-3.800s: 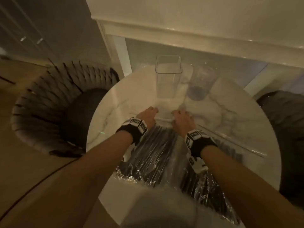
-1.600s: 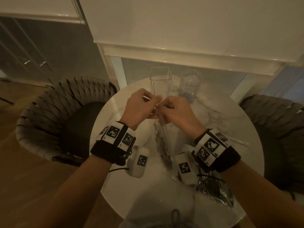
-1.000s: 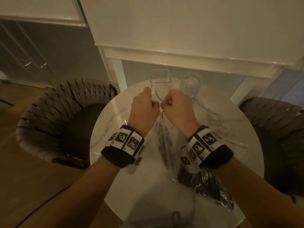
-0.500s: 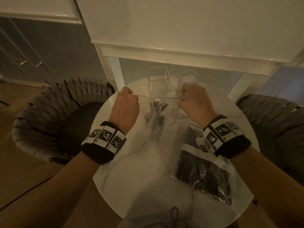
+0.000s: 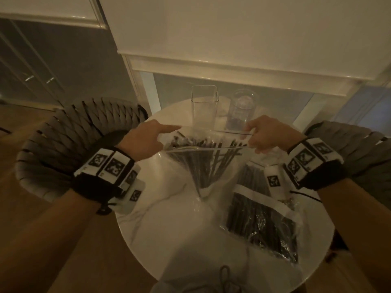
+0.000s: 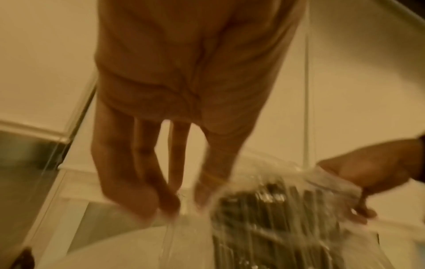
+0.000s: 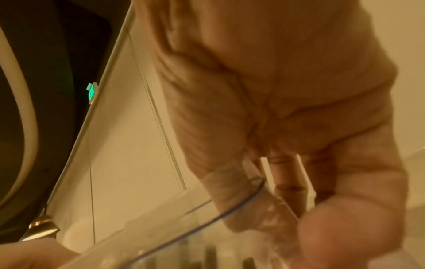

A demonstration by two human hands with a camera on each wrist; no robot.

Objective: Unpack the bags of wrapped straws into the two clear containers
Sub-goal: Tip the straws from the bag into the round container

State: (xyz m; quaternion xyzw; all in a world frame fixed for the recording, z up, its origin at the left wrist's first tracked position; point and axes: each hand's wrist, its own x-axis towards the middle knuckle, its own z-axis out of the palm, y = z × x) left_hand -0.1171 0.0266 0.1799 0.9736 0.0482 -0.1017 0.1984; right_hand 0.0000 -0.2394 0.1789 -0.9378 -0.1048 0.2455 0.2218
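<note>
- Dim, warm light fell on a round marble table (image 5: 169,225) set before a white wall unit, with a woven chair (image 5: 69,140) on the left and another (image 5: 364,149) on the right.
- At the far edge stood two clear containers side by side: a square one (image 5: 204,106) and a round one (image 5: 243,108), both upright.
- Both hands held an opened clear bag (image 5: 203,157) of dark wrapped straws above the table, its mouth stretched wide between them.
- The left hand (image 5: 146,140) pinched the bag's left rim, forefinger extended along the edge.
- The right hand (image 5: 268,134) gripped the right rim, fingers curled round the plastic.
- A second bag (image 5: 262,225) of straws lay flat on the table, near its right side.
</note>
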